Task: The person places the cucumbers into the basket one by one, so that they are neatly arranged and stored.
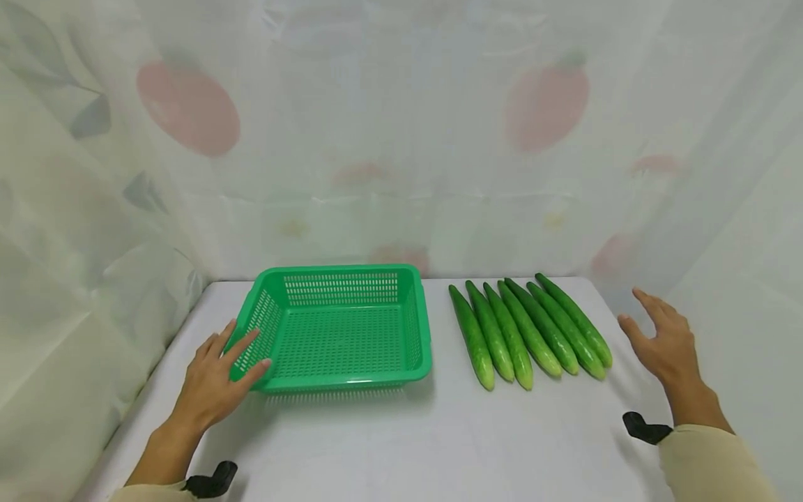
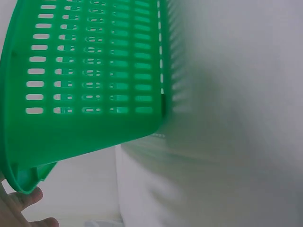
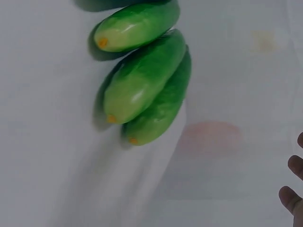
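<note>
The rectangular green plastic basket (image 1: 341, 341) sits upright on the white counter (image 1: 439, 446), its slotted walls and gridded floor visible from above. At the basket's left side, toward its near corner, is the left hand (image 1: 210, 383), fingers straight and spread over the rim; its grip is apart, with the thumb away from the fingers. The left wrist view puts the fingertips right by the rim at a corner of the basket, though I cannot tell whether they press on it.

To the right of the basket, across a small gap, 7 whole cucumbers (image 1: 527, 328) lie side by side in a slanting row, dark green at their far ends and paler at their near ends. In the right wrist view, 3 of them show orange-yellow tips. Farther right of the basket, past the row, the right hand (image 1: 668, 348) hangs beside the last cucumber without touching it; its grip is apart too, thumb and fingers separated.

Nearer the person than the basket are 2 black wrist mounts (image 1: 649, 429), 1 at each wrist, and 2 cream sleeves (image 1: 709, 460). Behind the basket hangs a white sheet (image 1: 376, 118) printed with faded red fruit.
</note>
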A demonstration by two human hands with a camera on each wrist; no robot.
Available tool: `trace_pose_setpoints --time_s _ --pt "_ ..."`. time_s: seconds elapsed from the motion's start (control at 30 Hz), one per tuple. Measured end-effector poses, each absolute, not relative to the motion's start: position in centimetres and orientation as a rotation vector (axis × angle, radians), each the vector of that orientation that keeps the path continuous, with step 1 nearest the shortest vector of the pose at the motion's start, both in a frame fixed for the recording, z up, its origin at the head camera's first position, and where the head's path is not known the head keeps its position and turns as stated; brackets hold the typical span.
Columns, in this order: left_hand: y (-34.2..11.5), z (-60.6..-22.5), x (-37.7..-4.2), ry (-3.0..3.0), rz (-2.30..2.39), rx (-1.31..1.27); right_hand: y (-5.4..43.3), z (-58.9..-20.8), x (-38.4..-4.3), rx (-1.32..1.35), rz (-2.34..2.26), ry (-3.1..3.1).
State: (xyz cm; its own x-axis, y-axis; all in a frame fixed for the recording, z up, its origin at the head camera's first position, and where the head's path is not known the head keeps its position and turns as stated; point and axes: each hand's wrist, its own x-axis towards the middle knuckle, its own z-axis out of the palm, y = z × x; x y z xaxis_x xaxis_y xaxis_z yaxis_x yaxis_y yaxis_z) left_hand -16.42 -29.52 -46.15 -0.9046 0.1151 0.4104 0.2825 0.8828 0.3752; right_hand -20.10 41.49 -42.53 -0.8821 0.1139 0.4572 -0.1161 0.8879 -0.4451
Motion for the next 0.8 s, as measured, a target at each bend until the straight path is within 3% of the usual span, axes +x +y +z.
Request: trace_pose_setpoints --time_s 0.8 --pt "-30.1 -48.3 -16.2 -2.661 -0.707 -0.242 42.1 -48.4 -22.3 -0.354 1.153 -2.657"
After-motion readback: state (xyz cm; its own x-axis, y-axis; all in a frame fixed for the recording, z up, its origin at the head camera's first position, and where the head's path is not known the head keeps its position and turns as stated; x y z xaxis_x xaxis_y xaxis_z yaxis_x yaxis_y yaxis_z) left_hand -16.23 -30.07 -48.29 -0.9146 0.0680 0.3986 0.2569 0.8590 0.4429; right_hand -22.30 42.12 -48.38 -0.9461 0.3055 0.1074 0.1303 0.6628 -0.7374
